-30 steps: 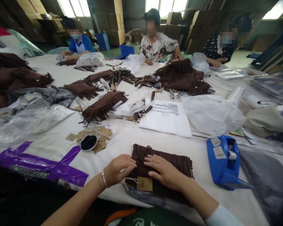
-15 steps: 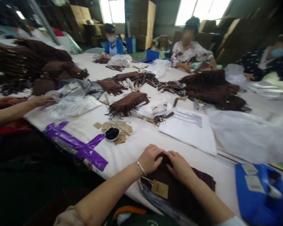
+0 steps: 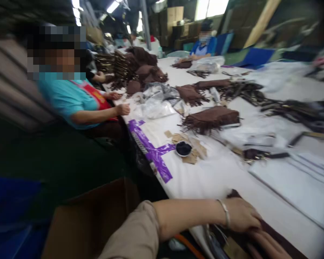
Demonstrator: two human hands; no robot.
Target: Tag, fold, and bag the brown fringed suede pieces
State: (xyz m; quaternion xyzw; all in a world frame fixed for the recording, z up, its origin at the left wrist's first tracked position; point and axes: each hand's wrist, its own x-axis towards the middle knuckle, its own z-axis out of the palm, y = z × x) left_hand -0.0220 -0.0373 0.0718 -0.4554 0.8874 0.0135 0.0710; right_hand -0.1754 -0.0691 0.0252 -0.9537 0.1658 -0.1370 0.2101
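1. Brown bag (image 3: 277,238): lower right of the frame, on the white table (image 3: 205,185), under both hands.
2. Left hand (image 3: 243,215): laid on the bag, fingers bent; blur prevents telling whether it grips.
3. Right hand (image 3: 267,245): against the bag, blurred; grip cannot be told.
4. Tan tag (image 3: 233,249): just below the left hand.
5. Frame centre: dish (image 3: 183,148) with black contents, beside loose tags (image 3: 189,159); purple tape (image 3: 159,163) to its left.
6. Upper left: person in turquoise (image 3: 61,100).
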